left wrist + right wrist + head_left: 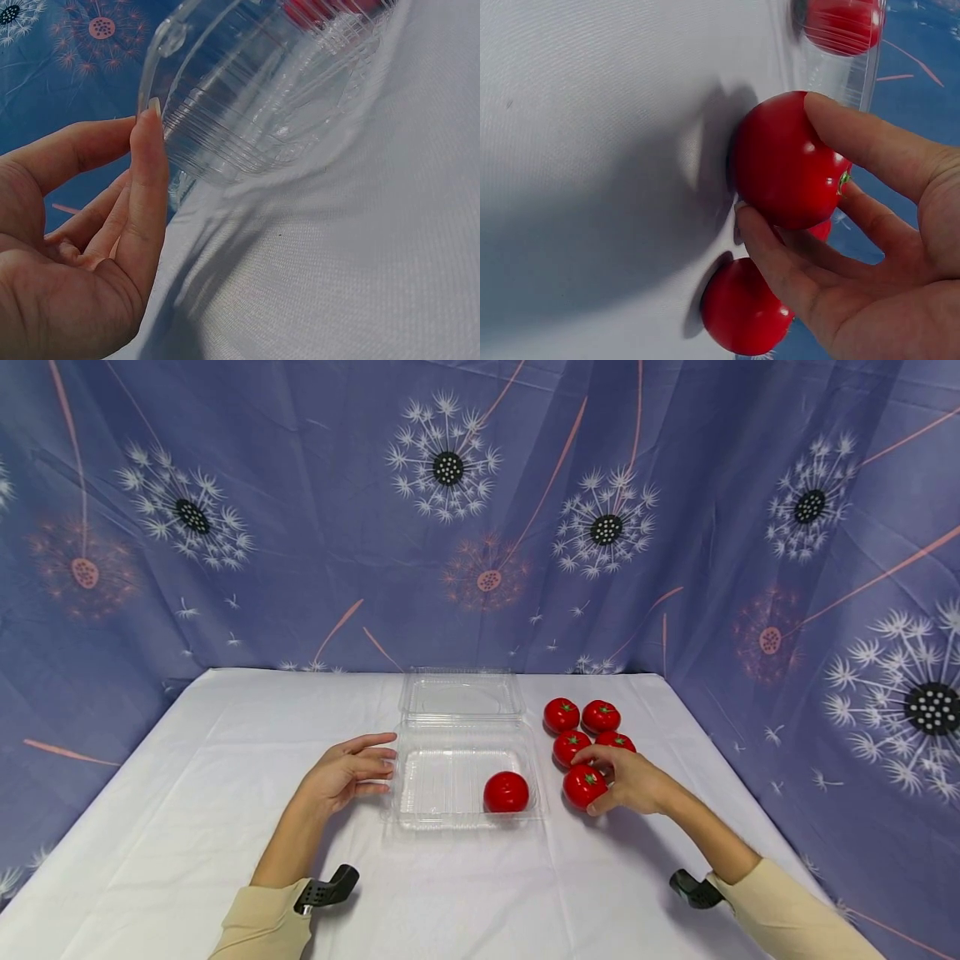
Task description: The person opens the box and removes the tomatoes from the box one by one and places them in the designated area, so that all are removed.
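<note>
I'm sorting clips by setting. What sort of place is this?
Most likely a staged recording setup, not a kitchen: a dandelion-print backdrop cloth hangs behind a table draped in white cloth, which bears only a clear clamshell container and glossy red tomatoes.

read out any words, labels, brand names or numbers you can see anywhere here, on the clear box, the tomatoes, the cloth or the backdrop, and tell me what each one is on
None: no view shows readable text.
The clear plastic container is unlabelled.
The red tomatoes carry no stickers.
The white tablecloth is plain.
The blue backdrop shows only dandelion patterns.
</note>
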`<state>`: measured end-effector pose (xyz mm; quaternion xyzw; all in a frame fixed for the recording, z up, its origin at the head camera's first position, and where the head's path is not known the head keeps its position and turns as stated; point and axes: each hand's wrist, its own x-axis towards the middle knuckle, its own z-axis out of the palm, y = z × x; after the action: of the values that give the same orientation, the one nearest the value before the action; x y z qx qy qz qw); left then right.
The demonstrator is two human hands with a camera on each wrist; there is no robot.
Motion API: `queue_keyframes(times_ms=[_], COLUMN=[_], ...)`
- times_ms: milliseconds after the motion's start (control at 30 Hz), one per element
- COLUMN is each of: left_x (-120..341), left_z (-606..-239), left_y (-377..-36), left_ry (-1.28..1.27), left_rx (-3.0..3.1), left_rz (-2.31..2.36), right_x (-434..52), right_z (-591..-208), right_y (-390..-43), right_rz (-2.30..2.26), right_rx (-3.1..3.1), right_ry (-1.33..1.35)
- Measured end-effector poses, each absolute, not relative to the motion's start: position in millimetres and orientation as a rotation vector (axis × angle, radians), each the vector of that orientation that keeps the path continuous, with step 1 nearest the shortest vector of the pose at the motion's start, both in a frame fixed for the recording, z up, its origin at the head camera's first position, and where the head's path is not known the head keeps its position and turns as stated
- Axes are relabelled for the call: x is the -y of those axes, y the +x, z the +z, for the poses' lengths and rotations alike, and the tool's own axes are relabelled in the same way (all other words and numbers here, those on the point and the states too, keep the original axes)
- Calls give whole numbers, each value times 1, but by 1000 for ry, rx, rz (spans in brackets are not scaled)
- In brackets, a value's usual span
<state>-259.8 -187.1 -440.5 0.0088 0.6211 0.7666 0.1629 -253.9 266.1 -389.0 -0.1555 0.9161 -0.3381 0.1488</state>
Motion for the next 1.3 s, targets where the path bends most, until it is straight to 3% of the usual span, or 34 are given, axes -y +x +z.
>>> queue_keyframes(times_ms=[1300], left_x=[187], left_z=[-441], left_y=[-261], left_ry=[25], left_rx=[-1791], left_rz=[2175], right_x=[-271], right_z=[-391], right_y=[-253], right_rz=[-886], right_rx=[-2656], right_ry=[-430])
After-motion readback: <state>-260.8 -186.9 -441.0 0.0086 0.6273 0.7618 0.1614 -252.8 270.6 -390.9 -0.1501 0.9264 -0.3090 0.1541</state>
